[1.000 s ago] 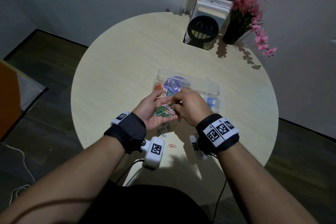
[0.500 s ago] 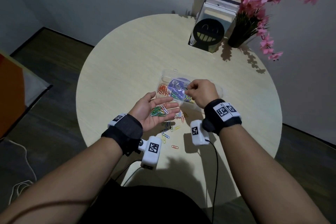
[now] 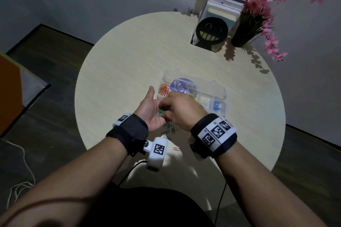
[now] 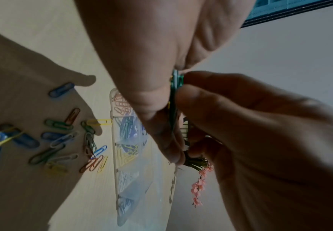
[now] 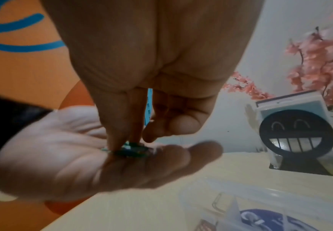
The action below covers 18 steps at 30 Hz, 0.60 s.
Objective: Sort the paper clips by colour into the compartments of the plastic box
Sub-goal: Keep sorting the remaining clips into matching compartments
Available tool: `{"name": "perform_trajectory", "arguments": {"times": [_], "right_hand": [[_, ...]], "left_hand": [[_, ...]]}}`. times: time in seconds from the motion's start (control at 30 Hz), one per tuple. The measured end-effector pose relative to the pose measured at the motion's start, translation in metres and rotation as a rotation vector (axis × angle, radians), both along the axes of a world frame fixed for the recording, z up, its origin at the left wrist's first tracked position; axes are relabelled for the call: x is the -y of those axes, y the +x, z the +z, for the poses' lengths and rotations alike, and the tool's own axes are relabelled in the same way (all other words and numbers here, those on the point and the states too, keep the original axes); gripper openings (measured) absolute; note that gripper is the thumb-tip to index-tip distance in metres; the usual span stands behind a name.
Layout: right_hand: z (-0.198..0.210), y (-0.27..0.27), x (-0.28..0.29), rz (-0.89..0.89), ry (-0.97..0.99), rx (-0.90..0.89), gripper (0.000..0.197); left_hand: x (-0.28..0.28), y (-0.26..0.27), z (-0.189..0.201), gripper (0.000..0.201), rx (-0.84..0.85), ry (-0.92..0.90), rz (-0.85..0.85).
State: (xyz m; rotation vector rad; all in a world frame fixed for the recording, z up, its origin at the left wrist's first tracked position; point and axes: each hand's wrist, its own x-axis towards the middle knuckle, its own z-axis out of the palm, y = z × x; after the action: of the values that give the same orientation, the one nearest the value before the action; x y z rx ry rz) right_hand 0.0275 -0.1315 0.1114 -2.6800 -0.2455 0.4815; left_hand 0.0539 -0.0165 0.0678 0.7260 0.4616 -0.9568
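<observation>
My left hand [image 3: 150, 106] lies palm up above the table in front of the clear plastic box [image 3: 220, 89], with a small heap of green paper clips [image 3: 161, 112] on its palm. My right hand [image 3: 180, 109] is over that palm; the right wrist view has its thumb and forefinger pinching the green clips [image 5: 131, 150] on the flat left palm [image 5: 62, 156]. The box holds orange clips [image 3: 164, 90], yellow clips [image 3: 193, 96], white clips [image 3: 204, 103] and blue clips [image 3: 216, 106] in separate compartments. Loose mixed clips [image 4: 62, 137] lie on the table under my hands.
A single red clip [image 3: 176, 149] lies near the table's front edge. At the back right stand a black smiley bookend [image 3: 211, 32] with books [image 3: 224, 5] and a dark vase of pink flowers [image 3: 247, 29]. The round table [image 3: 120, 64] ends close to my body.
My right hand was over the box's compartments half a second ago and has come back over my left palm, onto the green clips. The left hand has stayed palm up.
</observation>
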Motion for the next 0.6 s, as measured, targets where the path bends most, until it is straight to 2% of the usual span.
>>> {"name": "perform_trajectory", "arguments": {"times": [0.1, 0.23, 0.43, 0.6], "right_hand": [[-0.005, -0.003, -0.001, 0.0, -0.017, 0.017, 0.023], [-0.005, -0.003, 0.006, -0.039, 0.091, 0.054, 0.012], [0.005, -0.002, 0.022, -0.403, 0.545, -0.024, 0.005], [0.002, -0.003, 0.03, -0.544, 0.831, -0.168, 0.016]], "left_hand": [[0.005, -0.004, 0.003, 0.084, 0.003, -0.001, 0.02], [0.006, -0.007, 0.005, 0.084, 0.02, -0.022, -0.018], [0.005, -0.008, 0.003, 0.082, 0.051, -0.033, -0.053], [0.005, -0.008, 0.004, 0.078, 0.059, -0.052, -0.071]]}}
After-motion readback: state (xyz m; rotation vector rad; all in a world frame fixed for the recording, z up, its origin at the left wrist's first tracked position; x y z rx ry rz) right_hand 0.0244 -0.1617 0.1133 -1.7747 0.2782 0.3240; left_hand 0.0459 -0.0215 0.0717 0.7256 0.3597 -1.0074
